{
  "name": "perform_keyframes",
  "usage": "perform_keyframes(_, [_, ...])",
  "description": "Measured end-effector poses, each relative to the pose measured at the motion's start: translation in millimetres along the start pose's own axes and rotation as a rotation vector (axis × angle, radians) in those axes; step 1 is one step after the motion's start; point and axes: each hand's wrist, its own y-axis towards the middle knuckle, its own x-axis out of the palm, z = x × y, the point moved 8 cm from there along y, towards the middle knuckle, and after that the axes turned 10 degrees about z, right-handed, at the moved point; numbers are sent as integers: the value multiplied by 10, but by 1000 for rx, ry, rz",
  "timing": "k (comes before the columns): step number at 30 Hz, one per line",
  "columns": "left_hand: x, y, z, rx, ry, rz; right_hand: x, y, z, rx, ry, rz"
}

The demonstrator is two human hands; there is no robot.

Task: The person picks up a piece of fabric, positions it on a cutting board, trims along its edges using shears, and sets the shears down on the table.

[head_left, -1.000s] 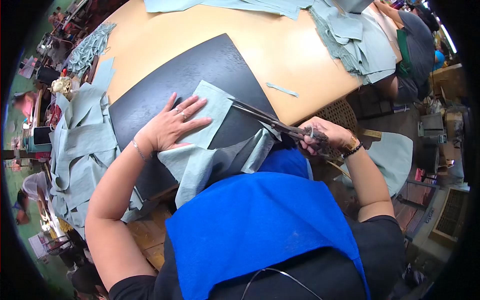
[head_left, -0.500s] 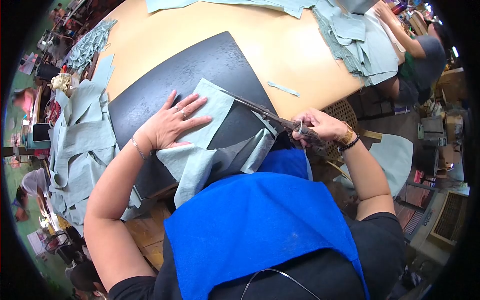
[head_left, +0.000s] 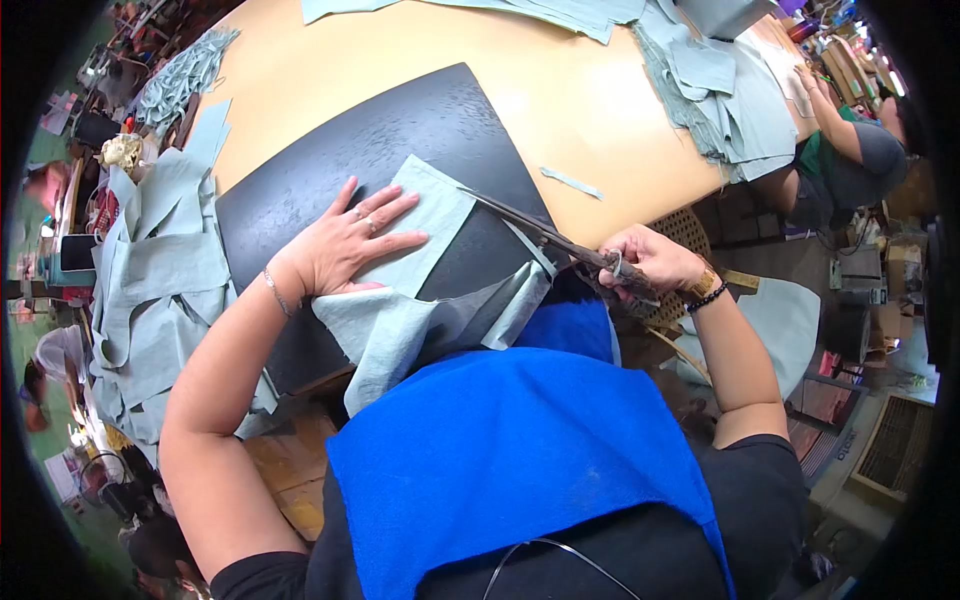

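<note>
We're at centre frame: our left hand [head_left: 350, 240] lies flat, fingers fanned, its grip clasping nothing, pinning the pale grey-green cloth [head_left: 440, 215] on the flat black board [head_left: 400, 125]. Right of centre, our right hand [head_left: 645, 262] has its grip wrapped round long dark metal scissors [head_left: 545, 232], blades at the cloth's edge. Trimming seems in hand; the next snip, we'd say, calls for steady cloth.

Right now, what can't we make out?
Palm of the left hand: head view, facing down on the green cloth.
Handle loops of the scissors: head view, partly covered by the right hand.
Lower part of the green cloth: head view, covered by the blue apron.
Far cloth: head view, cut off by the top edge.
Pink shape, far left: head view, too blurred to name.
</note>
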Motion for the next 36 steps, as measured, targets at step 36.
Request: perform_keyframes(36, [19,-13,-5,2,-2,14,32,246,-129,-1,-7,3])
